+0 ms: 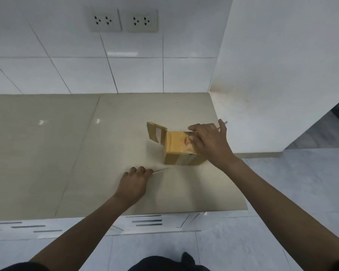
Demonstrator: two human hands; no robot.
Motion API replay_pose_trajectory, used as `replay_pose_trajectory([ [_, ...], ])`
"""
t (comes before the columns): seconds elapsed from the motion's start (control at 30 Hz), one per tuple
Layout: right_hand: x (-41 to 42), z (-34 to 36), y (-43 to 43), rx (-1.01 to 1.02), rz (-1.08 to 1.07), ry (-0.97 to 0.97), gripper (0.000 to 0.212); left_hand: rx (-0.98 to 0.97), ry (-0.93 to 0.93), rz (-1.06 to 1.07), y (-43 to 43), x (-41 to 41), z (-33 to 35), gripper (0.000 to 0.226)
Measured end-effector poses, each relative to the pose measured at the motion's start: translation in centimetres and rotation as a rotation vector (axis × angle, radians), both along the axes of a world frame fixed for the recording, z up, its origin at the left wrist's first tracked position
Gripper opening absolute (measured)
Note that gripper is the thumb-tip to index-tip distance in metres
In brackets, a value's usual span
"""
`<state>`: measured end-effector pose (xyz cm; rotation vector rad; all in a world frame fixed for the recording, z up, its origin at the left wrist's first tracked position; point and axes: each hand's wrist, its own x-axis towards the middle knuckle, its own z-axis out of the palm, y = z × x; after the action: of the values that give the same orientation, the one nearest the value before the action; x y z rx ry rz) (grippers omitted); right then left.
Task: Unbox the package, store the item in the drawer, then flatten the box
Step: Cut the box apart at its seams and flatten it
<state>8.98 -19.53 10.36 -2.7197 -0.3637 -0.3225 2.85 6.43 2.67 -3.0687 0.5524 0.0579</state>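
The right hand reaches palm down into the small brown cardboard box; how tight its grip is cannot be told. The left hand, curled closed, holds a thin blade that points right toward the box on the shiny beige surface. One flap of the box stands open on the left.

The beige countertop lies bare to the left and behind the cardboard box, while its right side is hemmed in by the white wall panel, the right hand covers its top, and the left hand sits just in front.
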Motion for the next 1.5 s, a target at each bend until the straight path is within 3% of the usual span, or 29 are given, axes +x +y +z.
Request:
replay_pose_trajectory([
  [0.13, 0.4, 0.0, -0.4, -0.013, 0.045, 0.182, 0.086, -0.192, -0.134, -0.165, 1.8, 0.3, 3.0, 0.045],
  [0.2, 0.3, -0.2, -0.6, -0.01, 0.065, 0.253, 0.1, -0.254, -0.248, -0.203, 2.3, 0.9, 5.0, 0.044],
  [0.37, 0.3, 0.5, -0.8, 0.027, 0.089, 0.219, 0.082, -0.188, -0.384, -0.213, 2.3, 4.2, 9.5, 0.044],
  [0.63, 0.1, 1.2, -0.6, 0.069, 0.14, 0.339, 0.088, -0.115, -0.345, -0.404, 1.8, 5.0, 10.3, 0.043],
  [1.23, 0.7, 0.9, -1.1, 0.07, 0.111, 0.383, 0.089, -0.214, -0.298, -0.276, -2.5, 5.1, 8.2, 0.051],
  [1.4, 1.0, 0.9, -0.9, 0.042, 0.119, 0.375, 0.084, -0.054, -0.446, -0.5, -2.1, 7.1, 11.6, 0.048],
  [1.5, 0.9, 0.8, -1.0, 0.04, 0.121, 0.382, 0.082, -0.156, -0.505, -0.423, -2.7, 7.9, 14.1, 0.059],
])
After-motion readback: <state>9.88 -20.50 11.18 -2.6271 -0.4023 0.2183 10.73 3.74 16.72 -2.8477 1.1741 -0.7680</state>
